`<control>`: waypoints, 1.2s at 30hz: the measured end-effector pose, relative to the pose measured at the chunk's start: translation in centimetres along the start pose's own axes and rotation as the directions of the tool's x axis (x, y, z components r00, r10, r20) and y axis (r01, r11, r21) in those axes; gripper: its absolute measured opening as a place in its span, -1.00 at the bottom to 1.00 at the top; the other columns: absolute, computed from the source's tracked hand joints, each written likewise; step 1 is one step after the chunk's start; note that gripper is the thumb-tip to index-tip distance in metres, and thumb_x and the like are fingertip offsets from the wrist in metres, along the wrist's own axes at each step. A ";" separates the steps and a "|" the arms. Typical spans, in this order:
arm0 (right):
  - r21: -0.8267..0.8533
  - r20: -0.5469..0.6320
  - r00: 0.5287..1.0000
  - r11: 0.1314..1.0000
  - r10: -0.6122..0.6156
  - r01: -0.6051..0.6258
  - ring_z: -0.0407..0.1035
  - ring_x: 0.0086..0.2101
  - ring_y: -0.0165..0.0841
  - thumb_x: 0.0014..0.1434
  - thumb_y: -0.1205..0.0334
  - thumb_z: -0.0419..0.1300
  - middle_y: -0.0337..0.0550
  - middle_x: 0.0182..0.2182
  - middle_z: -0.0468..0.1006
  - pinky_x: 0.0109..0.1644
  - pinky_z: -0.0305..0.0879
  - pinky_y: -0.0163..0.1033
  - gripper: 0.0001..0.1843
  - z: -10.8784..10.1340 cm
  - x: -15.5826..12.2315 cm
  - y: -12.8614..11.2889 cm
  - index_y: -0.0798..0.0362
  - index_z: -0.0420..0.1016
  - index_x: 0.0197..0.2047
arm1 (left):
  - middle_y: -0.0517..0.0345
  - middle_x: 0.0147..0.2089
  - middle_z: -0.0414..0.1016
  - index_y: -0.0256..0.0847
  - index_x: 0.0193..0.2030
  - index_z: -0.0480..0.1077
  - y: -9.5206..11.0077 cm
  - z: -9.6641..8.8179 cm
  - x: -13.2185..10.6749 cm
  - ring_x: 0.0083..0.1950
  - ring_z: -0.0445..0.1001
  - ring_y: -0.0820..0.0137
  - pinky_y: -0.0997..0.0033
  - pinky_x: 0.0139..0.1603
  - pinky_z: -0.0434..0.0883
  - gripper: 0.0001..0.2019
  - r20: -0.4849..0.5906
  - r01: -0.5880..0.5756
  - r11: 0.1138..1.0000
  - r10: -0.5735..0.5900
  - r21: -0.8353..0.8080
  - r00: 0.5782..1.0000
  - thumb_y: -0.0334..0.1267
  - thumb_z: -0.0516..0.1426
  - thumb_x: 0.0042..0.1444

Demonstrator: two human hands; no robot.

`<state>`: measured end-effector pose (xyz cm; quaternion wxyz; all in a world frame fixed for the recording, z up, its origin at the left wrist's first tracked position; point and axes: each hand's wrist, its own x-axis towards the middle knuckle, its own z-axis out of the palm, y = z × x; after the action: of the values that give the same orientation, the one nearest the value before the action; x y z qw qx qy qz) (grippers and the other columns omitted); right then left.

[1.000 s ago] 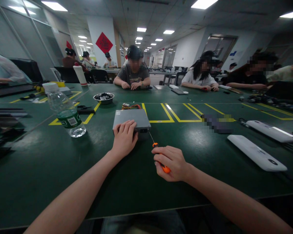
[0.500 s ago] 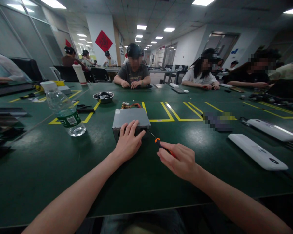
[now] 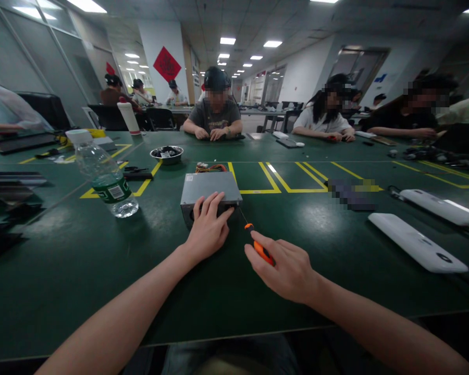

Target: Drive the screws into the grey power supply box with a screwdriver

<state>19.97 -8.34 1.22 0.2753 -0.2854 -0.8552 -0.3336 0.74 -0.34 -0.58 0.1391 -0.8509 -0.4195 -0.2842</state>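
A grey metal computer power supply (image 3: 211, 187) lies on the green table, with coloured cables (image 3: 211, 167) coming out behind it. My left hand (image 3: 209, 224) holds it steady, fingers over the top front edge and thumb along the front face. In my right hand (image 3: 283, 263) is an orange and black screwdriver (image 3: 262, 253), gripped by the handle between thumb and fingers. Its thin shaft slants up and left to the front right corner of the power supply. Whether the tip sits in a screw is too small to tell.
A water bottle (image 3: 111, 182) and a metal bowl of small parts (image 3: 166, 154) stand to the left. White devices (image 3: 418, 242) lie on the right. Yellow tape (image 3: 258, 191) marks the table behind the power supply. A person (image 3: 216, 112) sits opposite, others nearby.
My right hand has shifted slightly down, and more of the orange handle shows. The screwdriver stands a little steeper. My left hand stays on the power supply.
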 end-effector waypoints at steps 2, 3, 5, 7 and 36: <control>-0.066 -0.001 0.998 0.996 0.065 -0.065 0.35 -0.40 -0.42 0.10 0.32 0.13 0.05 -0.20 0.49 -0.38 0.17 -0.36 -0.77 -0.3 0.0 0.5 0.06 0.39 -0.12 | -0.10 0.26 0.05 -0.16 0.02 0.34 0.0 0.0 0.0 0.30 -0.04 0.11 -0.05 0.24 -0.09 -0.62 0.008 0.005 1.000 -0.005 -0.004 1.000 -0.39 0.03 0.03; -0.086 0.004 0.994 0.990 0.111 -0.110 0.34 -0.43 -0.44 0.10 0.30 0.14 0.00 -0.24 0.50 -0.40 0.16 -0.36 -0.81 -0.5 0.1 0.7 0.05 0.40 -0.16 | -0.10 0.26 0.05 -0.16 0.02 0.34 0.0 -0.1 0.0 0.30 -0.04 0.11 -0.06 0.24 -0.09 -0.62 0.010 0.007 1.000 -0.006 -0.005 1.000 -0.39 0.03 0.03; -0.088 0.021 0.982 0.979 0.186 -0.184 0.31 -0.47 -0.46 0.12 0.28 0.13 -0.07 -0.33 0.50 -0.42 0.15 -0.36 -0.89 -0.8 0.4 0.8 0.06 0.42 -0.25 | -0.10 0.26 0.05 -0.16 0.02 0.34 0.0 -0.1 0.1 0.30 -0.03 0.11 -0.06 0.24 -0.09 -0.62 0.013 0.008 1.000 -0.007 -0.008 1.000 -0.40 0.03 0.02; -0.061 0.043 0.975 0.975 0.218 -0.215 0.33 -0.45 -0.43 0.12 0.29 0.09 -0.04 -0.32 0.48 -0.40 0.19 -0.34 -0.89 -1.0 0.8 0.6 0.09 0.42 -0.28 | -0.11 0.25 0.06 -0.17 0.02 0.34 0.0 -0.1 0.1 0.29 -0.03 0.11 -0.07 0.24 -0.09 -0.61 0.016 0.009 1.000 -0.008 -0.013 1.000 -0.41 0.03 0.01; -0.066 0.072 0.987 0.988 0.147 -0.142 0.40 -0.35 -0.37 0.13 0.39 0.05 0.04 -0.20 0.48 -0.31 0.28 -0.32 -0.77 -0.8 0.2 -0.1 0.08 0.40 -0.12 | -0.09 0.24 0.11 -0.15 0.01 0.35 0.0 0.0 0.1 0.28 0.01 0.11 -0.07 0.23 -0.04 -0.59 0.011 0.034 0.999 -0.034 -0.001 0.999 -0.46 0.04 -0.02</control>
<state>20.01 -8.93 1.82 0.2572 -0.3673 -0.8317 -0.3274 0.74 -0.31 -0.51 0.1314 -0.8452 -0.4345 -0.2822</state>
